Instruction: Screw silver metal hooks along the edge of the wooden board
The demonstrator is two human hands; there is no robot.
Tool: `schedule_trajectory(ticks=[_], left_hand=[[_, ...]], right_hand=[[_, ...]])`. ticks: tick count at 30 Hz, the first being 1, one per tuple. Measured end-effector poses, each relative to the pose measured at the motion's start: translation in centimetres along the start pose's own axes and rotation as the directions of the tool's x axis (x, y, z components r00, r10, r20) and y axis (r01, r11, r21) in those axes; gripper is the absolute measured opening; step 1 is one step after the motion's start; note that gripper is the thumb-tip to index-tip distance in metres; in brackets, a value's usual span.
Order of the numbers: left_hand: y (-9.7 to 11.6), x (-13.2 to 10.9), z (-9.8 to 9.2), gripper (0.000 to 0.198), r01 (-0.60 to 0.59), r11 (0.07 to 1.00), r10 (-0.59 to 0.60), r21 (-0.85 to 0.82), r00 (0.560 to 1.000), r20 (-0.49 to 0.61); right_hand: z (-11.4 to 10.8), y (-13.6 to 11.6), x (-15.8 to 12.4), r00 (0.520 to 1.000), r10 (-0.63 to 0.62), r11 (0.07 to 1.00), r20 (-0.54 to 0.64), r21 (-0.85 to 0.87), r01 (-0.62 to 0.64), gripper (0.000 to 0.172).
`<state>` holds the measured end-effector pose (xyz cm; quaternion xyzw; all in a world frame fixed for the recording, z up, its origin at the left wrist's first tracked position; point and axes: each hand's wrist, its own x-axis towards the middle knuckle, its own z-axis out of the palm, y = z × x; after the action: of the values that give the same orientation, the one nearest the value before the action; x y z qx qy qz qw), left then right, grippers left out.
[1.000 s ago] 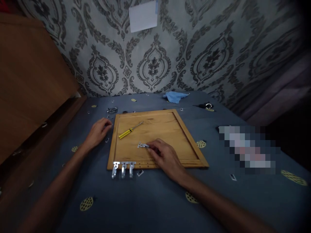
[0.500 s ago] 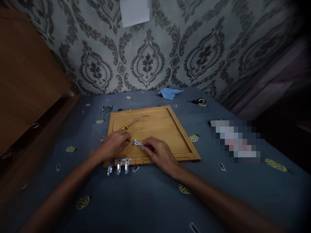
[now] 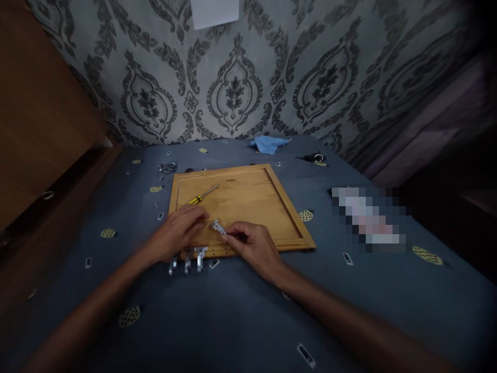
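Observation:
A framed wooden panel (image 3: 233, 212) lies flat on dark patterned cloth. Over its near part, my right hand (image 3: 258, 246) pinches a small silver metal hook (image 3: 218, 227) between thumb and fingertips, its plate end pointing up and left. My left hand (image 3: 180, 230) hovers at the panel's near left, fingers loosely bent and apart, with nothing visible in them. Several silver hooks (image 3: 200, 260) sit in a row along the panel's near edge, partly below my left hand. Right of them, small dark holes show in the edge. A yellow and black screwdriver (image 3: 198, 199) rests on the panel beyond my left hand.
Small metal parts (image 3: 168, 168) lie beyond the panel's far left corner. A blue cloth (image 3: 269, 144) and a dark object with a ring (image 3: 312, 157) are near the patterned wall. A blurred-out object (image 3: 367, 215) lies to the right. A wooden cabinet (image 3: 42, 114) stands at left.
The view has tilted down slightly. The hook in my right hand has turned to a steeper angle. My left hand's fingers have lifted and loosened.

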<state>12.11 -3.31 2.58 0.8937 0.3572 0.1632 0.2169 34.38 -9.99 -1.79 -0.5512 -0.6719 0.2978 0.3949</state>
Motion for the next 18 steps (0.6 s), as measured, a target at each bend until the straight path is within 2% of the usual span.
schedule_trajectory(ticks=[7, 11, 14, 18], left_hand=[[2.4, -1.9, 0.1, 0.020, 0.040, 0.985, -0.038, -0.169, 0.999, 0.015], [3.0, -2.8, 0.1, 0.023, 0.051, 0.973, -0.043, -0.226, 0.998, 0.044], [3.4, -3.5, 0.2, 0.028, 0.058, 0.969, -0.036, -0.238, 0.995, 0.097], [3.6, -4.2, 0.4, 0.046, 0.035, 0.986, -0.012, -0.162, 0.991, 0.136]], right_hand=[[0.0, -1.1, -3.0, 0.999, 0.034, 0.991, -0.012, 0.129, -0.032, 0.009], [0.6, -1.5, -3.9, 0.995, 0.101, 0.969, 0.016, 0.225, -0.102, 0.013], [1.2, -1.7, -4.1, 0.986, 0.155, 0.943, 0.066, 0.287, -0.168, 0.015], [1.7, -2.0, -4.4, 0.974, 0.195, 0.915, 0.117, 0.337, -0.223, 0.018]])
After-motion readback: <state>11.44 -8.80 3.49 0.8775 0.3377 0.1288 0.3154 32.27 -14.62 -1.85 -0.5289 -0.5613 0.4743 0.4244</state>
